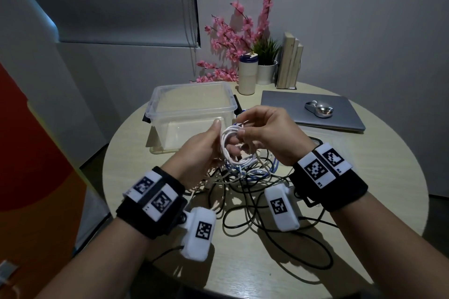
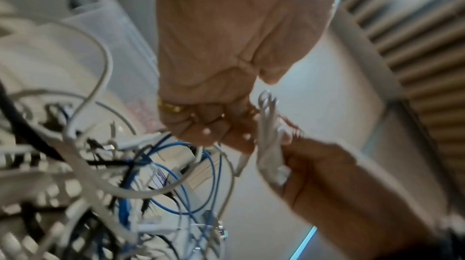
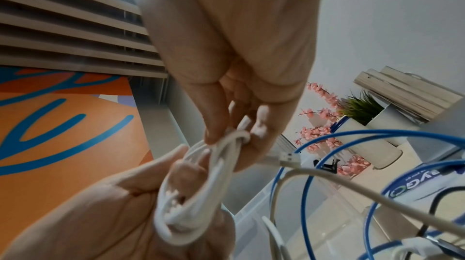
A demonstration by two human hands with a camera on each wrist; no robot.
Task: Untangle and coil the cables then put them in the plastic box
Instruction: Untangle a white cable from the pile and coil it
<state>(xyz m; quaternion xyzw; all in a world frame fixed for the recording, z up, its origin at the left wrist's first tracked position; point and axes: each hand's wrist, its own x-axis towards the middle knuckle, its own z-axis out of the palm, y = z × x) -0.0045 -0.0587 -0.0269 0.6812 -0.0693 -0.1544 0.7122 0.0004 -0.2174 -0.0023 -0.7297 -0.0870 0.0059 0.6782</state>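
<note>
A small coil of white cable hangs above the table between both hands. My left hand grips its left side, thumb up along the loops. My right hand pinches the top of the loops with thumb and fingers. In the right wrist view the right hand pinches the white coil while the left hand holds it from below. A tangle of black, blue and cream cables lies under the hands. The clear plastic box stands open just behind the left hand, with nothing visible inside.
A closed grey laptop with a silver mouse lies at the back right. Behind the box stand a tumbler, a potted plant, pink flowers and books. The round table's front edge is near.
</note>
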